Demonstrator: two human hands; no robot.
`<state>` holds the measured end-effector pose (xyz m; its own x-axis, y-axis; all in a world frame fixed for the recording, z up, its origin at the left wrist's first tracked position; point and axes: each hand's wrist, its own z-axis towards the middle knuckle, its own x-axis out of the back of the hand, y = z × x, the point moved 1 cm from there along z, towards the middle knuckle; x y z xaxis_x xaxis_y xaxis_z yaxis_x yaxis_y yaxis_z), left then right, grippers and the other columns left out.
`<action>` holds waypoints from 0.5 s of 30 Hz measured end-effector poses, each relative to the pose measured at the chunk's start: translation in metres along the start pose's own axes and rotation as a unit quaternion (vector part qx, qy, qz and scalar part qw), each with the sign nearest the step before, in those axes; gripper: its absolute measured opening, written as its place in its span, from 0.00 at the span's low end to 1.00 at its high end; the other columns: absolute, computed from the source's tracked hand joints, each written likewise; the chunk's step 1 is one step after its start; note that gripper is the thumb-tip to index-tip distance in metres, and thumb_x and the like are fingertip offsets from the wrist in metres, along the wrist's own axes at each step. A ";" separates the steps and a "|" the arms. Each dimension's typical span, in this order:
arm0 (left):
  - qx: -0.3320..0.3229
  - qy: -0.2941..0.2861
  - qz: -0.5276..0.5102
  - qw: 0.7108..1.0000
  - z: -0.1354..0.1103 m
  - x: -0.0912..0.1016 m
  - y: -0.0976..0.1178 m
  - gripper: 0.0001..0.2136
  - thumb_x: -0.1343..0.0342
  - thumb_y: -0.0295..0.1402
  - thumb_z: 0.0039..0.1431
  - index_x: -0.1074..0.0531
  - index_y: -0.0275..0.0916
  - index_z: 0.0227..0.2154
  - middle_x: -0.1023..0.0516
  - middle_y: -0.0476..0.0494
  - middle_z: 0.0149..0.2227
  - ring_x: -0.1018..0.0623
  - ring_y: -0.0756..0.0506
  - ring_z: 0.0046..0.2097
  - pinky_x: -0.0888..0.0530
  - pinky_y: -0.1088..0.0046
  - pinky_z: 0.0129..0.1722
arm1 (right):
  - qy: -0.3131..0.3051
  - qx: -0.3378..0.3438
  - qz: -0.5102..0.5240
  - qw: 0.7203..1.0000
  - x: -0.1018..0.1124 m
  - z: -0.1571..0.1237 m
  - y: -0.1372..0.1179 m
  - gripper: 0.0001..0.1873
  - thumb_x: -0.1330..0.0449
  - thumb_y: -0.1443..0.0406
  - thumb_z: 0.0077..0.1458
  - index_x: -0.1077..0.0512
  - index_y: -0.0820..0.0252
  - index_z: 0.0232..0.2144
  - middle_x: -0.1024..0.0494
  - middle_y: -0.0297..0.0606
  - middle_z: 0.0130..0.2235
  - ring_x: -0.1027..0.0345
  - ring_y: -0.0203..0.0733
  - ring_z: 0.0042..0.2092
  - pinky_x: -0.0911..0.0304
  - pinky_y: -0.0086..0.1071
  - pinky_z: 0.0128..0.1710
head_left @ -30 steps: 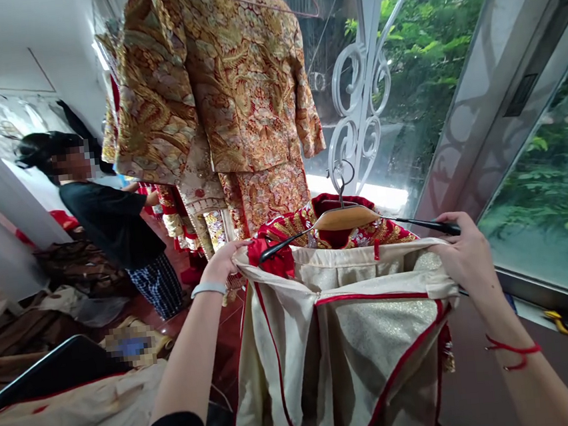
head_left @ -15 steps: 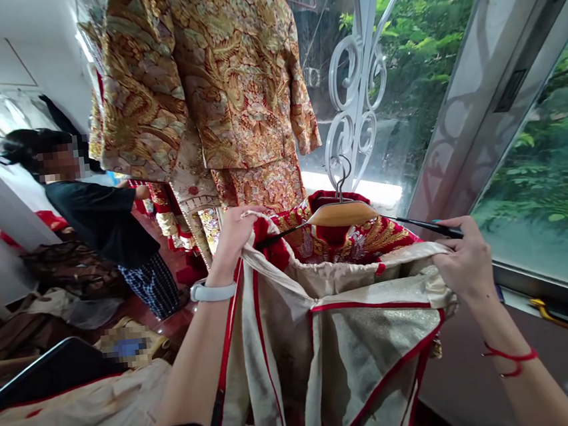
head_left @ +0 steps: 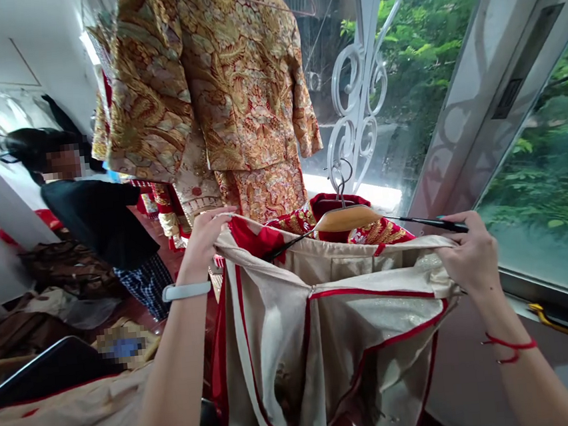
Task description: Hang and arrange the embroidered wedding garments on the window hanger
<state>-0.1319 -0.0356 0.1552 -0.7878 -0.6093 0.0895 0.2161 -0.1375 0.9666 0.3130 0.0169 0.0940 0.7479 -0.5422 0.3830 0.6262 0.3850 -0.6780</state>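
A cream skirt-like garment (head_left: pixel 375 328) with red piping hangs between my hands, its gathered waist edge stretched sideways. At its left corner, my left hand (head_left: pixel 205 239) has its fingers closed on the waist edge. My right hand (head_left: pixel 468 252) is closed round the garment's right corner and the black end of a hanger arm. The hanger (head_left: pixel 347 219) has a wooden middle and thin black arms; its left arm reaches inside the waist opening. Behind the waist shows a red garment (head_left: pixel 383 232) with gold embroidery, its lower part hidden by the cream cloth.
Gold embroidered clothes (head_left: pixel 247 89) hang just beyond the hanger. Window panes and a white scroll grille (head_left: pixel 353 92) stand at right. On the left is a person in a dark top (head_left: pixel 93 214). Pale cloth (head_left: pixel 68 421) lies at lower left, beside a dark-surfaced object (head_left: pixel 52 369).
My left hand has moved left with the garment's corner, pulling the waist wider and baring its red inside. My right hand has shifted slightly right, still holding the hanger arm and cloth.
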 end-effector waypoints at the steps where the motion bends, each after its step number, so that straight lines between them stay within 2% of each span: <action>1: 0.002 0.008 -0.011 1.000 -0.001 -0.003 0.002 0.19 0.44 0.30 0.39 0.20 0.32 0.37 0.29 0.51 0.17 0.33 0.50 0.21 0.40 0.77 0.22 | -0.003 0.003 -0.005 1.000 0.000 0.000 0.000 0.21 0.42 0.66 0.35 0.35 0.54 0.38 0.22 0.37 0.24 0.25 0.49 0.29 0.37 0.31 0.27; 3: -0.032 0.039 -0.009 0.999 -0.009 -0.016 0.014 0.17 0.46 0.28 0.42 0.20 0.32 0.36 0.30 0.51 0.17 0.35 0.51 0.21 0.41 0.77 0.22 | -0.014 0.010 -0.016 1.000 0.000 -0.002 0.000 0.22 0.44 0.66 0.35 0.36 0.54 0.38 0.22 0.36 0.23 0.25 0.49 0.29 0.37 0.31 0.28; 5: -0.098 0.062 0.038 0.993 -0.026 -0.036 0.030 0.16 0.49 0.25 0.45 0.20 0.33 0.36 0.27 0.50 0.21 0.35 0.52 0.21 0.39 0.76 0.23 | -0.030 0.017 -0.021 0.999 0.000 -0.006 0.000 0.23 0.45 0.67 0.34 0.36 0.54 0.39 0.23 0.34 0.23 0.26 0.48 0.28 0.37 0.31 0.28; 7: -0.165 0.052 0.112 0.979 -0.051 -0.061 0.043 0.16 0.51 0.24 0.50 0.21 0.35 0.38 0.22 0.47 0.27 0.32 0.51 0.22 0.35 0.74 0.25 | -0.045 0.020 -0.018 0.999 -0.001 -0.011 0.000 0.24 0.47 0.68 0.33 0.36 0.55 0.39 0.24 0.32 0.22 0.29 0.45 0.24 0.39 0.30 0.26; 9: -0.225 0.040 0.190 0.955 -0.082 -0.086 0.045 0.17 0.53 0.24 0.55 0.22 0.37 0.42 0.19 0.44 0.35 0.26 0.48 0.28 0.29 0.70 0.32 | -0.053 0.016 -0.006 0.998 -0.004 -0.015 0.000 0.24 0.48 0.68 0.32 0.37 0.55 0.38 0.24 0.31 0.22 0.33 0.41 0.20 0.41 0.29 0.24; 12: -0.277 0.028 0.282 0.918 -0.121 -0.114 0.018 0.20 0.56 0.23 0.59 0.30 0.38 0.52 0.22 0.38 0.49 0.22 0.42 0.45 0.27 0.64 0.45 | -0.065 0.004 0.016 0.998 -0.012 -0.018 0.002 0.25 0.48 0.69 0.31 0.38 0.55 0.38 0.25 0.29 0.21 0.36 0.40 0.20 0.42 0.28 0.24; 13: -0.271 0.018 0.296 0.916 -0.128 -0.120 0.004 0.21 0.56 0.23 0.60 0.33 0.38 0.55 0.23 0.36 0.52 0.22 0.40 0.49 0.27 0.63 0.47 | -0.072 -0.002 0.022 0.997 -0.015 -0.018 0.004 0.25 0.48 0.69 0.30 0.39 0.55 0.38 0.26 0.28 0.20 0.36 0.40 0.20 0.42 0.28 0.24; 15: -0.251 0.005 0.274 0.928 -0.131 -0.123 -0.023 0.24 0.56 0.25 0.61 0.42 0.39 0.61 0.27 0.33 0.55 0.24 0.39 0.53 0.28 0.62 0.49 | -0.083 -0.013 0.030 0.996 -0.020 -0.016 0.007 0.25 0.48 0.70 0.30 0.40 0.54 0.38 0.30 0.26 0.18 0.38 0.39 0.19 0.43 0.28 0.23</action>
<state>0.0357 -0.0591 0.0905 -0.4750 -0.7020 0.5306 0.8269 -0.1498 0.5420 0.2986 0.0189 0.0717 0.8118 -0.3863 0.4380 0.5745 0.3934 -0.7178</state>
